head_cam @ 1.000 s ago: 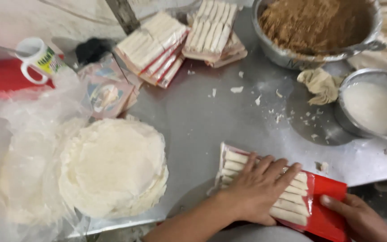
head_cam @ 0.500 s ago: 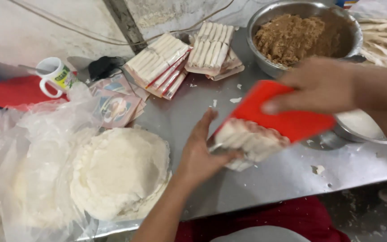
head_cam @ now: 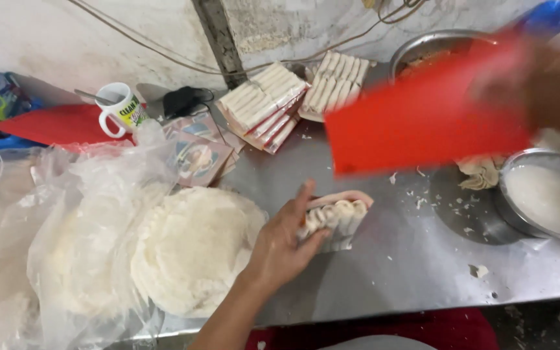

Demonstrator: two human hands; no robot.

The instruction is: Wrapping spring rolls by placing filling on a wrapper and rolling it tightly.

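My left hand (head_cam: pixel 283 243) grips a row of pale rolled pastry sticks (head_cam: pixel 335 215) just above the steel table (head_cam: pixel 371 272). Up at the right, blurred by motion, my right hand (head_cam: pixel 552 84) holds a flat red tray (head_cam: pixel 426 120) lifted off the rolls and tilted in the air. A round stack of thin white wrappers (head_cam: pixel 192 249) lies on clear plastic just left of my left hand. Stacked packs of finished rolls (head_cam: pixel 264 107) and another stack of rolls (head_cam: pixel 337 81) lie at the back of the table.
A steel bowl of white paste (head_cam: pixel 546 194) stands at the right, beside a crumpled dough scrap (head_cam: pixel 481 172). A larger steel bowl (head_cam: pixel 432 45) sits behind the tray. A white mug (head_cam: pixel 119 109), a red sheet (head_cam: pixel 53 123) and printed packets (head_cam: pixel 196 159) lie at the left.
My right hand has lifted the red tray up and to the right, away from the rolls. The rolls stay in my left hand, lower on the table.
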